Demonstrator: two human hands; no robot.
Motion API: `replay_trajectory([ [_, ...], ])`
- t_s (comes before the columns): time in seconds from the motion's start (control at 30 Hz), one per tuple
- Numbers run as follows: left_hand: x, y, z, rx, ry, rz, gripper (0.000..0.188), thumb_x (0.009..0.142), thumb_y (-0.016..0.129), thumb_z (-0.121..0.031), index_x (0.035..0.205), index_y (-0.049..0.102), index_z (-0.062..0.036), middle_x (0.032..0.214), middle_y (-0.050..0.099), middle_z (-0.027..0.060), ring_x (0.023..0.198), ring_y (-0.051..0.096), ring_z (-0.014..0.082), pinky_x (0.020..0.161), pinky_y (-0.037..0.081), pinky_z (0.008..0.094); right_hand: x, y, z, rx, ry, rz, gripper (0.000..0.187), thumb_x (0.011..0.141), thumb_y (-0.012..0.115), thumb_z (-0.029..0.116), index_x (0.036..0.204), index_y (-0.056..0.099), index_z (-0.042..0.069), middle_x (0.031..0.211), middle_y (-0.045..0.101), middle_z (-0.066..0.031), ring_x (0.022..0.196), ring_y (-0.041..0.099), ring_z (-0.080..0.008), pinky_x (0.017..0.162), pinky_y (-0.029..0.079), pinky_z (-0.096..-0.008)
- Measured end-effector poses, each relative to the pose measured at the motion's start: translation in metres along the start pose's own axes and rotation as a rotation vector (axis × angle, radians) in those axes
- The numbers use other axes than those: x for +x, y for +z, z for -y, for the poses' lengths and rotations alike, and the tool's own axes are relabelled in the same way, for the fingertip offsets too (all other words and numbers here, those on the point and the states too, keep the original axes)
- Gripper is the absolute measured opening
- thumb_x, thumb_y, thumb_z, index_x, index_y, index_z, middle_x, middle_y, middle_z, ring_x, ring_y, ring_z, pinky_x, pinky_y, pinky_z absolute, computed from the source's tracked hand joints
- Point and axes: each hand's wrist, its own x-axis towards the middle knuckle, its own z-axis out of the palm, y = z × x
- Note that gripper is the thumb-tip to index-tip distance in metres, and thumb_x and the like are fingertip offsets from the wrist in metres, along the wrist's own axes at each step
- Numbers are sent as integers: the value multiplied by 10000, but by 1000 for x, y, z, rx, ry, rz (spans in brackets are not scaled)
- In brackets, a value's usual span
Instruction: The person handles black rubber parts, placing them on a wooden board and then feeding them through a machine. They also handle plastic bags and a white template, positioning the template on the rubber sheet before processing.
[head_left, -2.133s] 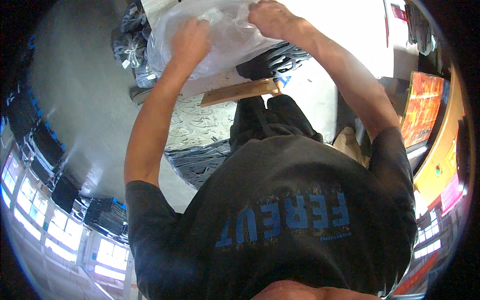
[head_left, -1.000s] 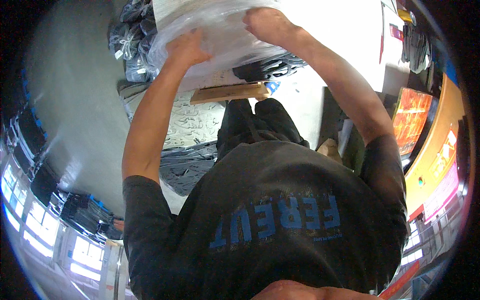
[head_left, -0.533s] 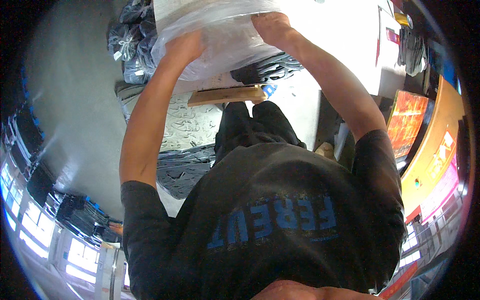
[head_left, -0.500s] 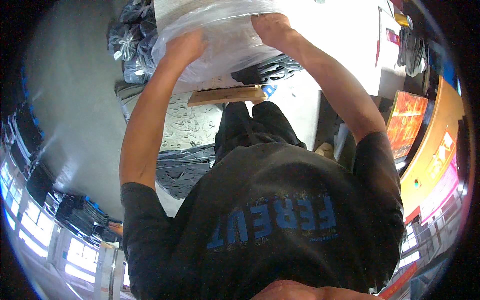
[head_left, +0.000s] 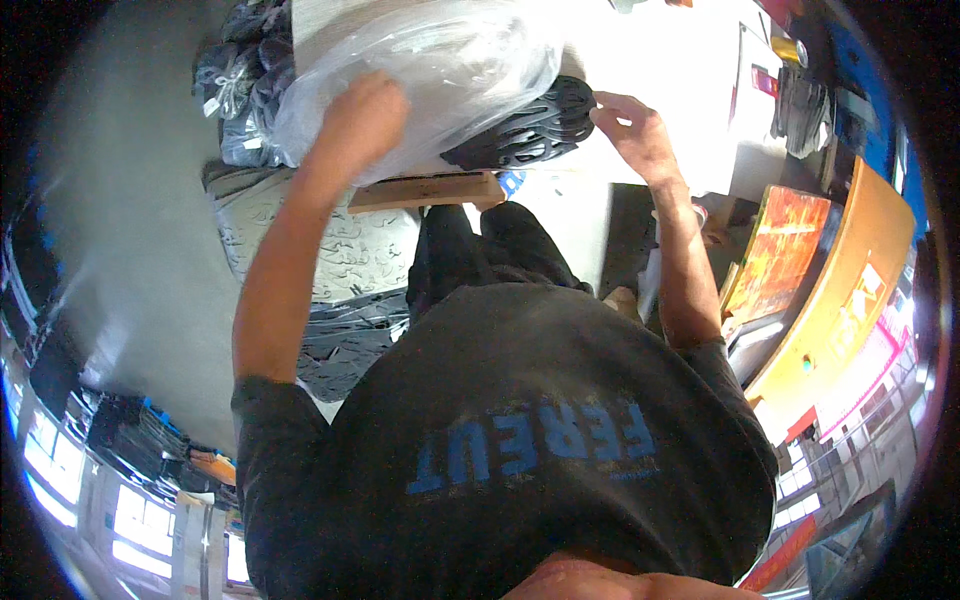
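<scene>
A pale table (head_left: 690, 110), brightly lit on its right, carries a crumpled clear plastic bag (head_left: 455, 65). Black openwork pieces (head_left: 535, 130) lie piled at its near edge, against the bag.

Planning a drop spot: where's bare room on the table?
Bare, as far as glare shows: the table beyond the right hand, right of the clear plastic bag. Crowded: its near left, with that bag, black cut pieces and the left hand.

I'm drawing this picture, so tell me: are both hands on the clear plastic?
No, only the left hand is at the clear plastic; the right hand is off it, beside the black pieces.
</scene>
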Motion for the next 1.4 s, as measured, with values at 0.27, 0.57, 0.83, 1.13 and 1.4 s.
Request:
replay_trajectory([
  [0.27, -88, 56, -138, -602, -671, 78, 326, 963, 668, -255, 1142, 616, 13, 1031, 674, 237, 1090, 631, 448, 903, 510, 547, 43, 19, -19, -342, -271, 22, 732, 798, 845, 237, 1441, 573, 19, 1351, 649, -236, 1213, 654, -401, 1072, 523, -467],
  [0.57, -51, 119, -114, -471, -778, 0, 881, 809, 834, -448, 1463, 495, 35, 1500, 506, 293, 1384, 481, 471, 1143, 410, 529, 37, 23, -10, -471, -75, 343, 713, 700, 899, 230, 1335, 631, 48, 1272, 697, -169, 1218, 654, -368, 1044, 528, -450],
  [0.83, -46, 112, -114, -422, -773, 215, 848, 787, 825, -492, 1407, 554, 19, 1360, 627, 275, 1286, 591, 451, 1095, 468, 512, 35, 33, -37, -289, 5, 297, 686, 698, 893, 213, 1305, 634, 24, 1229, 709, -212, 1152, 685, -394, 1013, 542, -455],
  [1.13, -71, 96, -123, -617, -471, 140, 490, 804, 812, -308, 1196, 675, -48, 1161, 680, 181, 1082, 648, 412, 947, 525, 502, -7, 7, -40, 10, -45, 354, 303, 803, 842, 23, 1086, 735, 40, 1225, 702, -107, 1024, 685, -201, 833, 561, -365],
  [1.4, -66, 96, -158, -425, -373, 49, 469, 886, 772, -259, 1306, 661, -83, 1202, 687, 182, 1139, 644, 415, 969, 522, 511, -18, 24, -59, 272, -242, 328, 332, 840, 860, 33, 1134, 723, 106, 1104, 738, 5, 1051, 679, -138, 975, 544, -307],
])
